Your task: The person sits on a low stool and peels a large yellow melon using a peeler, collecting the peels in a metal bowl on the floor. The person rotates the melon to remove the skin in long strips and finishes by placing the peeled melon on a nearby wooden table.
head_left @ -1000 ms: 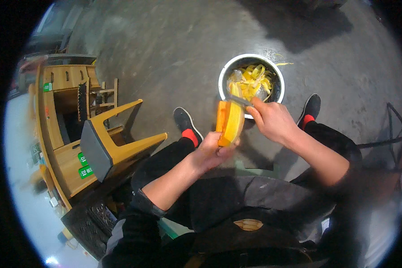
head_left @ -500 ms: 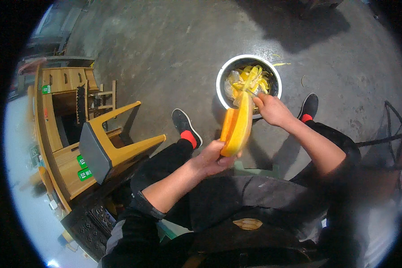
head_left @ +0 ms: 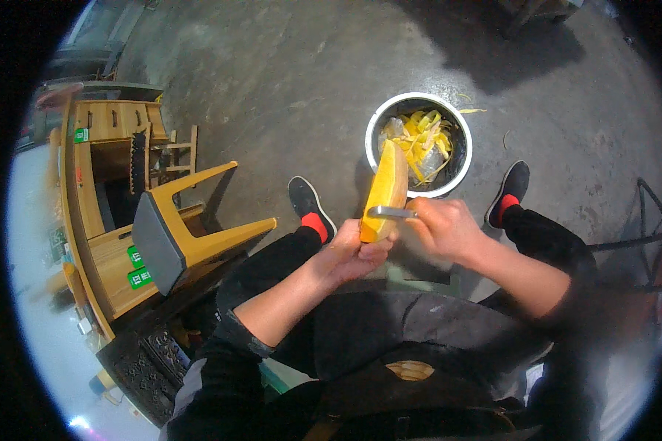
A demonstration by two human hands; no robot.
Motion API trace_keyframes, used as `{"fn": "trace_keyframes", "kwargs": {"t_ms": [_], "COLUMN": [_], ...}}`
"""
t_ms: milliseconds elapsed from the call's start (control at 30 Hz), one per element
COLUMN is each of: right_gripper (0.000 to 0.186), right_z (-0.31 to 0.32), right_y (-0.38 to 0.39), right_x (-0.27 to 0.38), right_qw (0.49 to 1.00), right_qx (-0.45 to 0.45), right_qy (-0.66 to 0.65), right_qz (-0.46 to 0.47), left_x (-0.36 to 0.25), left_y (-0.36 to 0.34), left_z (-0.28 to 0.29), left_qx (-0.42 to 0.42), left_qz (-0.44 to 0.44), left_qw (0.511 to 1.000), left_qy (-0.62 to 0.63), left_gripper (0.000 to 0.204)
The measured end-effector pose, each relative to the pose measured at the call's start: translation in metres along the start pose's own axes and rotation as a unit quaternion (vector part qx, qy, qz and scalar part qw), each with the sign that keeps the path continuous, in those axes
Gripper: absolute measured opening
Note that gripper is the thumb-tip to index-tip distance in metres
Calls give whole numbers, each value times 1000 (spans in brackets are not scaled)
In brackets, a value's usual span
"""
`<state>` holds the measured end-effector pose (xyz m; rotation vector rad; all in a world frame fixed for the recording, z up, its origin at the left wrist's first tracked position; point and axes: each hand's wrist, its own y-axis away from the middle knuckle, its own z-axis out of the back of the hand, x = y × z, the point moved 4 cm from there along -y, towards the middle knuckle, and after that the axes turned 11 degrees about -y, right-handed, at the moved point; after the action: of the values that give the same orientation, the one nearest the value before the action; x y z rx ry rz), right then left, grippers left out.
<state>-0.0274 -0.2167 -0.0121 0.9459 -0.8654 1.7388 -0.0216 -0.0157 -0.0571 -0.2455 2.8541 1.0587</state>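
A long wedge of pumpkin (head_left: 387, 187) with orange-yellow flesh tilts upward over the near edge of the bin. My left hand (head_left: 348, 256) is closed round its lower end. In my right hand (head_left: 449, 228) is a peeler (head_left: 392, 212), its metal head lying across the wedge just above my left fingers; its handle is mostly hidden by my fingers. Beyond both hands stands a round white-rimmed bin (head_left: 467, 156) on the floor. Yellow peels (head_left: 426, 136) lie inside it on crumpled clear plastic.
My dark shoes (head_left: 305, 200) flank the bin. At left, a grey-topped stool with yellow legs (head_left: 198, 239) lies tipped beside a wooden cabinet (head_left: 99, 257). Stray peel strips (head_left: 472, 111) lie on the floor beyond the bin. Dark thin bars (head_left: 625, 239) stand at right.
My right hand has drawn the peeler from the wedge's far end down toward my left hand. The wedge has turned, so its hollow cut side no longer shows.
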Motion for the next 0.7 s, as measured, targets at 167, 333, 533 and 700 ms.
{"fn": "trace_keyframes", "kwargs": {"t_ms": [167,333,533,700], "right_gripper": [18,34,48,53], "right_z": [-3,2,-17,-13], "right_y": [-8,-19,-9,3], "right_x": [-4,-62,-128,-130], "right_qw": [996,962,907,828], "right_qx": [-24,-2,41,13], "right_qy": [25,30,-43,-191], "right_qz": [-79,-273,-417,-527], "left_x": [-2,11,22,11], "left_y": [-2,1,4,5], "left_z": [-12,-9,-4,-1], "left_qx": [26,0,29,23], "left_qz": [7,37,29,-8], "left_qw": [994,996,998,997], "left_qy": [107,77,45,71], "left_gripper": [40,41,44,46]}}
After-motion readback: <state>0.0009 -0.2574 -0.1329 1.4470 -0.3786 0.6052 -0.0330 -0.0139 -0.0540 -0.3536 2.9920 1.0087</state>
